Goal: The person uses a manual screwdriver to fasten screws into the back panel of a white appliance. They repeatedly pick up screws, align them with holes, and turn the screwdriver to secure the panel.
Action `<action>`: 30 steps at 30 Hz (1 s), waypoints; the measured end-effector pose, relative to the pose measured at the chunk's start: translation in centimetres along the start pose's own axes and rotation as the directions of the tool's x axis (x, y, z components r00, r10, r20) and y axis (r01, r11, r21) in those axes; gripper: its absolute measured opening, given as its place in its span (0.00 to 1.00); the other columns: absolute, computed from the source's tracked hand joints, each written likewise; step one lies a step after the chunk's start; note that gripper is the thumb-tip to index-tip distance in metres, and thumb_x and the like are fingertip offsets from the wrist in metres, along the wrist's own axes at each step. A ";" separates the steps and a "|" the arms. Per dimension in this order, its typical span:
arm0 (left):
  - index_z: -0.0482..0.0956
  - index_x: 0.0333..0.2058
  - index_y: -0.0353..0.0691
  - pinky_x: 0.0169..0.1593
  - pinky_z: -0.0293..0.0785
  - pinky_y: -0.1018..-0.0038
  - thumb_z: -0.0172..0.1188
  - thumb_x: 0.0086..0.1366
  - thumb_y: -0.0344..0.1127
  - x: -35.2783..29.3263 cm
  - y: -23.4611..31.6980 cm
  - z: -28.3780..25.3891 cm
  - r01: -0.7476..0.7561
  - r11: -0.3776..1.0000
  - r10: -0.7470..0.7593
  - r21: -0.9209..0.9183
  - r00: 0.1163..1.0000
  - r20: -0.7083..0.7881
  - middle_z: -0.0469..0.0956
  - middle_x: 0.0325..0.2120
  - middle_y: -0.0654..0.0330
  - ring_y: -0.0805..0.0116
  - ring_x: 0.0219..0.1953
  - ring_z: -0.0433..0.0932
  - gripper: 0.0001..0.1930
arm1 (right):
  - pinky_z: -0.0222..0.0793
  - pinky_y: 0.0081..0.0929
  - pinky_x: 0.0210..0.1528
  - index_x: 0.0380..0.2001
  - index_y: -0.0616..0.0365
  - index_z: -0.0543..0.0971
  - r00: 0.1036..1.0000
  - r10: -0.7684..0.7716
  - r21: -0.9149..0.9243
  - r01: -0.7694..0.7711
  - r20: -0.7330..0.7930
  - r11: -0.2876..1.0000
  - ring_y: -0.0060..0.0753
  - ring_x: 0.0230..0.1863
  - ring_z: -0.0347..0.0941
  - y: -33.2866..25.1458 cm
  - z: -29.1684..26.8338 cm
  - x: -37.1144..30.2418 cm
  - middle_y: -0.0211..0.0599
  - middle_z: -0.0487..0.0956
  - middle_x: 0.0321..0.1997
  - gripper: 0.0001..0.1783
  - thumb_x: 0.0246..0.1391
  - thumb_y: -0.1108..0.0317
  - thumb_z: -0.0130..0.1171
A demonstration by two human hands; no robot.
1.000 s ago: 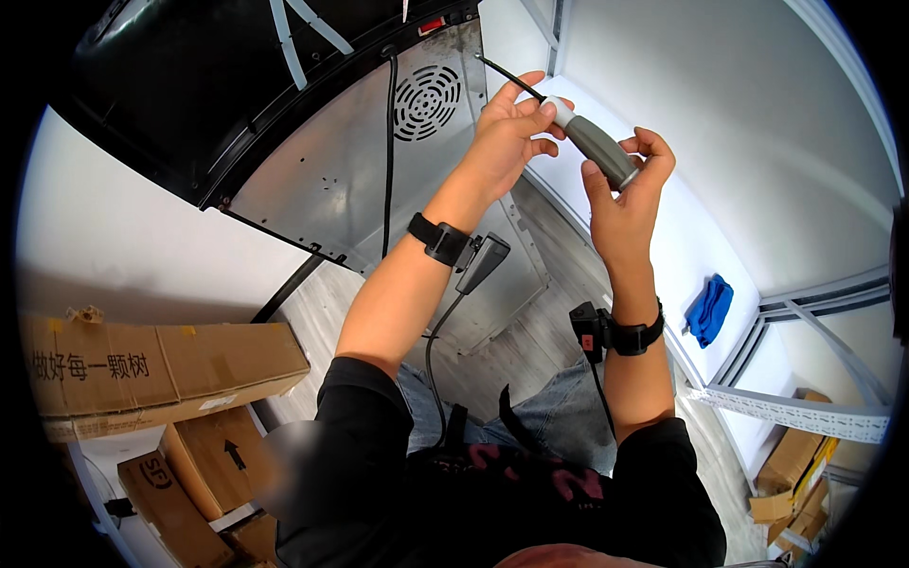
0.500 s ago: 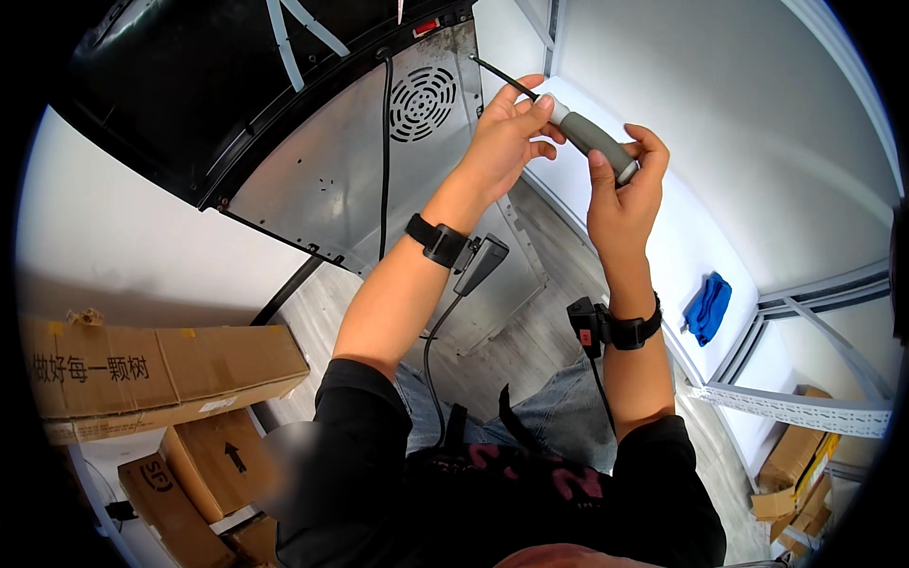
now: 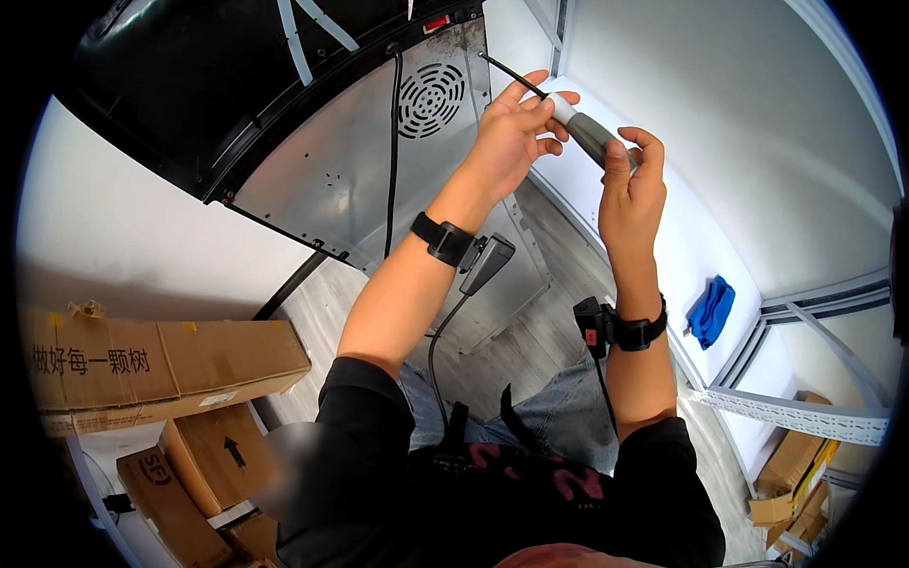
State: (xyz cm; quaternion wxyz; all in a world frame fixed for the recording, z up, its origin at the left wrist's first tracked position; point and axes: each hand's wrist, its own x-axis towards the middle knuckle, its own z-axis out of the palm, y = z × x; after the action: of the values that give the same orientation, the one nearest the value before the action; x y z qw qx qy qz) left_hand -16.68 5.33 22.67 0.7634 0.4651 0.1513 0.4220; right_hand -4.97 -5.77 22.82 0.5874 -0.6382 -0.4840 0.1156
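Note:
A screwdriver [image 3: 589, 135] with a grey handle and a thin black shaft slants up to the left. Its tip is by the right edge of a metal panel [image 3: 322, 204], where a small screw seems to sit; I cannot tell whether they touch. My left hand [image 3: 516, 142] pinches the light grey collar of the handle between thumb and fingers, other fingers loosely curled. At the handle's rear end, my right hand [image 3: 632, 194] grips with thumb and fingers, partly covering it. Each wrist wears a black strap with a small cabled device.
The panel belongs to a large black-framed machine [image 3: 170, 104] with a round vent [image 3: 431, 101], a red switch [image 3: 436, 24] and a hanging black cable [image 3: 393, 161]. A blue cloth [image 3: 711, 312] lies on the white shelf at right. Cardboard boxes [image 3: 232, 363] stand at lower left and lower right [image 3: 793, 464].
My right hand has shifted forward along the screwdriver's handle and now covers its rear end. The left hand keeps its pinch on the collar. The whole view has drifted slightly.

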 end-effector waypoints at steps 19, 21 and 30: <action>0.48 0.61 0.32 0.33 0.71 0.75 0.53 0.65 0.31 -0.2 0.7 -0.2 0.031 0.998 -0.032 -0.060 0.999 -0.021 0.75 0.45 0.51 0.72 0.29 0.72 0.31 | 0.66 0.24 0.32 0.54 0.64 0.61 0.997 -0.080 -0.055 0.079 -0.019 0.995 0.28 0.29 0.70 0.1 0.2 -0.4 0.38 0.72 0.32 0.28 0.53 0.67 0.59; 0.47 0.61 0.33 0.34 0.71 0.75 0.53 0.65 0.31 -0.2 0.7 -0.6 -0.005 0.999 0.005 -0.043 1.000 -0.002 0.75 0.44 0.51 0.72 0.29 0.72 0.31 | 0.67 0.24 0.32 0.54 0.63 0.60 0.994 0.079 -0.047 -0.076 0.079 0.996 0.28 0.29 0.70 -0.2 0.2 -0.2 0.38 0.72 0.33 0.29 0.52 0.69 0.59; 0.49 0.61 0.36 0.35 0.71 0.75 0.53 0.65 0.30 -0.4 0.9 -0.1 0.042 0.999 -0.042 -0.008 0.999 -0.011 0.76 0.45 0.53 0.73 0.31 0.73 0.30 | 0.65 0.22 0.31 0.50 0.62 0.66 0.994 -0.050 -0.022 0.048 -0.100 0.999 0.27 0.29 0.71 0.1 0.7 -0.6 0.40 0.73 0.33 0.24 0.54 0.64 0.59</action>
State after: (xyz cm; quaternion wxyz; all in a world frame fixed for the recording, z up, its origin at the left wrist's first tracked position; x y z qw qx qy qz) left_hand -17.42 5.24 23.32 0.7729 0.4564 0.1636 0.4093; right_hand -5.73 -5.71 22.25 0.6073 -0.6369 -0.4705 0.0643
